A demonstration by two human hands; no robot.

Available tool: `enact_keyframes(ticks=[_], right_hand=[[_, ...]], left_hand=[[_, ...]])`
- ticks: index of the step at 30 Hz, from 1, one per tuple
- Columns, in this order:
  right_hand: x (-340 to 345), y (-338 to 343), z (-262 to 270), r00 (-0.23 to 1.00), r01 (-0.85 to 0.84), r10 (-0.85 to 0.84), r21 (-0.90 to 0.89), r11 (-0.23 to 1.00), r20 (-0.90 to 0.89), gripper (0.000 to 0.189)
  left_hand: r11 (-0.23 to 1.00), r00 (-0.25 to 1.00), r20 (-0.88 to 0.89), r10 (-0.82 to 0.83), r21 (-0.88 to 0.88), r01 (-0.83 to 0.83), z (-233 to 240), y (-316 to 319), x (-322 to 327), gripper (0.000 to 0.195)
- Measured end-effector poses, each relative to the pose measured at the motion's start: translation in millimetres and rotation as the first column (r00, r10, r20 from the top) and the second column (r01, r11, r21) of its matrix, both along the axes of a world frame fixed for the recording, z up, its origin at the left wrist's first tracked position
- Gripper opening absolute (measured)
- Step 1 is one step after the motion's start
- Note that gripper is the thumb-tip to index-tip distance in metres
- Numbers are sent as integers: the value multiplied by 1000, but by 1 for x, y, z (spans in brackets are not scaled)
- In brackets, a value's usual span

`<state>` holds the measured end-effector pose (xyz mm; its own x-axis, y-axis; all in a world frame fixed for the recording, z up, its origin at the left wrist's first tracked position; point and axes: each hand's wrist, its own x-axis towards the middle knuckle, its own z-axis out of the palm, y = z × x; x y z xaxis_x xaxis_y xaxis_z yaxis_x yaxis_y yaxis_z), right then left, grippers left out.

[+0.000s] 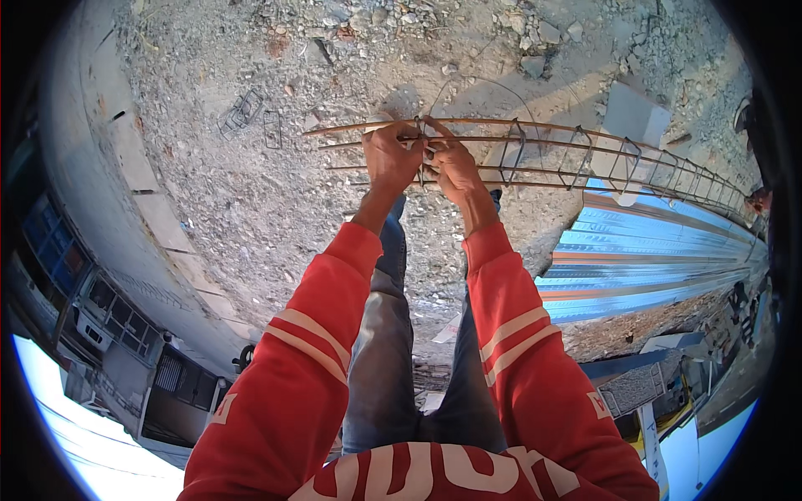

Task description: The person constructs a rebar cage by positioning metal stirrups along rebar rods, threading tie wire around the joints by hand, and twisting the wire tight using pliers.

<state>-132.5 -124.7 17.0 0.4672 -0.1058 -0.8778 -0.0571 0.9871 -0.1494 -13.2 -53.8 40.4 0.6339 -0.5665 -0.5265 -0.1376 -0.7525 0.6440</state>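
A long rebar cage [539, 143] of rusty longitudinal bars and dark square stirrups lies crosswise before me, curving away to the right. Near its left end, my left hand [390, 160] pinches a stirrup [421, 176] where it meets the upper bars. My right hand [457, 168] is just across that stirrup, index finger stretched up to the topmost bar and the other fingers curled. Whether a tie wire sits between the right fingers is hidden. Bare bar ends [332, 130] stick out left of my left hand. Further right, more stirrups [515, 150] stand around the bars.
Loose wire stirrups [243, 111] lie on the gravelly ground at left. A thin curved wire [501, 87] arcs beyond the cage. Corrugated metal sheets [633, 250] lie at right, near a pale flat board [636, 116]. Rubble [539, 37] is scattered ahead; a concrete kerb [144, 181] runs along the left.
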Motion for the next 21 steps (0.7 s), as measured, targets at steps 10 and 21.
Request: enact_keyframes(ticks=[10, 21], right_hand=[[10, 18, 12, 986, 166, -165, -110, 980, 15, 31], [-9, 64, 10, 830, -512, 140, -637, 577, -541, 27]], left_hand=[[1000, 997, 78, 7, -3, -7, -1, 6, -7, 18], [999, 997, 73, -29, 31, 27, 3, -1, -6, 18]])
